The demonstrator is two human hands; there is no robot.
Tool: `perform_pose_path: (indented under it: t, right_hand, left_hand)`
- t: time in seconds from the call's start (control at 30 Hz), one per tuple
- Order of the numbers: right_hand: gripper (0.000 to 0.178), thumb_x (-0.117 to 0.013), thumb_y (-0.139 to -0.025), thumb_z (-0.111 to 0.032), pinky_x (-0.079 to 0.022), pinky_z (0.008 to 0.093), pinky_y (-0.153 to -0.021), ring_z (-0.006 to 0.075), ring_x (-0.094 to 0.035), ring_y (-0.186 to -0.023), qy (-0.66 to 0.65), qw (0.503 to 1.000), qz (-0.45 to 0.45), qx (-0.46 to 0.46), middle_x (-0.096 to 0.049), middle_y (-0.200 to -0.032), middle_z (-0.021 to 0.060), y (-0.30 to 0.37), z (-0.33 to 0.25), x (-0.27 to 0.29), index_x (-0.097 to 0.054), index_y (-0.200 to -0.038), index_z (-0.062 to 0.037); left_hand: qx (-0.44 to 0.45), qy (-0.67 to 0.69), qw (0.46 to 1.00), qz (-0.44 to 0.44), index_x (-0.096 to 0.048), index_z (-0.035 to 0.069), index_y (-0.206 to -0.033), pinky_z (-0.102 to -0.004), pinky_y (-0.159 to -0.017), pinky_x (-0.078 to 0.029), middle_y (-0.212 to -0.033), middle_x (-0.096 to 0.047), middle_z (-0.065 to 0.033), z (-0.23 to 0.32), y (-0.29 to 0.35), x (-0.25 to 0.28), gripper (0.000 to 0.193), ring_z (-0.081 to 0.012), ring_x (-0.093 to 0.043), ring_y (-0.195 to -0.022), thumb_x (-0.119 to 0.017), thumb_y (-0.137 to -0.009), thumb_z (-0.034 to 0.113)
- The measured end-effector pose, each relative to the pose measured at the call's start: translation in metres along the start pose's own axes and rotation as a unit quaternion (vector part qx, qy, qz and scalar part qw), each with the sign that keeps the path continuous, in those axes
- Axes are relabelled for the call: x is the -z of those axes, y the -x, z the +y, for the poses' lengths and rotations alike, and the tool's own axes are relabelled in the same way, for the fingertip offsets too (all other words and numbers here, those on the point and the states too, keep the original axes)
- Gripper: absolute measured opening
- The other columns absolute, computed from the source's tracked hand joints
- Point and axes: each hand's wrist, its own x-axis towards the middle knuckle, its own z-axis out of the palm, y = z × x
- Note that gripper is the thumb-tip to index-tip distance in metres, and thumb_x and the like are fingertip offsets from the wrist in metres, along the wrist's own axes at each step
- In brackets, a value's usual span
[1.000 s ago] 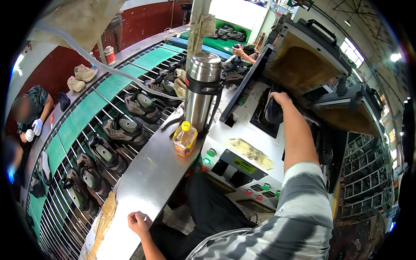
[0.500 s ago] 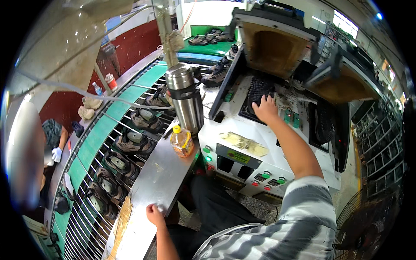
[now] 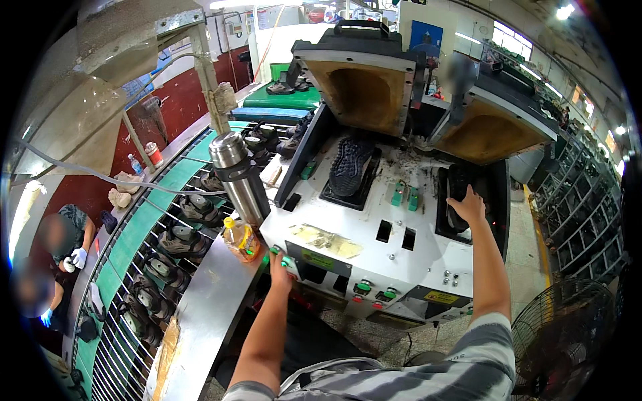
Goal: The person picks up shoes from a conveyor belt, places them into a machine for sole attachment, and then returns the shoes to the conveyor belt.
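My left hand (image 3: pixel 279 273) is at the left front of a white pressing machine (image 3: pixel 348 234), its fingers drawn in around an extended digit touching a lit green button (image 3: pixel 275 250). It holds nothing I can see. My right hand (image 3: pixel 469 206) rests with thumb and fingers apart on a dark shoe (image 3: pixel 459 179) lying sole up in the right-hand station, covering part of it. In the left-hand station another black shoe sole (image 3: pixel 350 168) faces up. Both padded lids, the left lid (image 3: pixel 358 83) and the right lid (image 3: pixel 491 127), stand raised.
Left of the machine, a steel thermos (image 3: pixel 237 177) and an orange drink bottle (image 3: pixel 241 240) stand by a metal ledge (image 3: pixel 207 294). Several shoes line a curved roller conveyor (image 3: pixel 144 220). Two people (image 3: pixel 70 234) sit beyond it. A black fan (image 3: pixel 565 327) stands at right.
My right hand has moved from the left station's shoe to the right one. My left hand has risen from the metal ledge to the green button. The view has shifted rightward.
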Motion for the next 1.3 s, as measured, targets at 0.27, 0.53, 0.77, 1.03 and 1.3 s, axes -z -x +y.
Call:
perform_pose_path:
  t: [0.27,0.53,0.77,1.03,1.3]
  right_hand:
    - [0.118,-0.068,-0.068,-0.058,-0.044,0.0429,-0.102,0.0382,-0.054,-0.124,-0.016,0.986,-0.113,-0.121,-0.053,-0.136,0.0252,-0.068,-0.001,-0.015,-0.012,-0.152,0.0039]
    - [0.103,-0.068,-0.074,-0.055,-0.045,0.0477,-0.1,0.0402,-0.054,-0.122,-0.123,0.976,0.126,-0.13,-0.052,-0.135,0.028,0.035,-0.005,0.003,-0.028,-0.147,0.0055]
    - [0.09,-0.078,-0.071,-0.039,-0.047,0.0475,-0.096,0.0426,-0.054,-0.116,-0.236,0.881,0.409,-0.009,-0.051,-0.131,0.0292,0.124,0.05,-0.094,-0.039,-0.134,0.0107]
    - [0.078,-0.083,-0.073,-0.024,-0.047,0.044,-0.096,0.0358,-0.059,-0.108,-0.528,0.795,0.291,0.066,-0.057,-0.123,0.0232,0.245,-0.053,-0.114,-0.042,-0.132,0.0084]
    - [0.064,-0.066,-0.068,-0.019,-0.05,0.0411,-0.091,0.0291,-0.059,-0.103,-0.712,0.501,-0.478,0.117,-0.058,-0.118,0.0139,0.457,-0.283,-0.106,-0.051,-0.128,-0.0031]
  left_hand:
    - [0.096,-0.095,0.991,0.002,-0.028,0.005,-0.151,-0.0436,-0.104,-0.039,-0.146,-0.042,-0.0111,0.028,0.018,0.021,0.059,-0.0282,-0.048,-0.127,-0.048,-0.1,0.027]
    - [0.094,-0.087,0.991,-0.029,-0.053,-0.004,-0.13,-0.0392,-0.094,-0.049,-0.123,-0.062,-0.0154,0.019,0.113,0.085,0.042,-0.0269,-0.062,-0.107,-0.05,-0.097,0.022]
    - [0.064,-0.061,0.995,-0.04,-0.062,0.0,-0.122,-0.0295,-0.083,-0.052,-0.109,-0.068,-0.0101,0.018,0.186,0.096,0.03,-0.0157,-0.064,-0.092,-0.051,-0.096,0.011]
    - [0.066,-0.118,0.974,-0.18,-0.045,0.004,-0.141,-0.031,-0.093,-0.048,-0.124,-0.059,-0.0091,0.034,0.241,0.081,0.056,-0.0159,-0.058,-0.107,-0.067,-0.092,0.021]
    - [-0.074,0.157,0.985,0.024,-0.056,-0.003,-0.123,-0.0421,-0.089,-0.052,-0.117,-0.063,-0.0154,0.156,0.314,0.1,0.067,-0.0298,-0.063,-0.1,-0.076,-0.077,0.04]
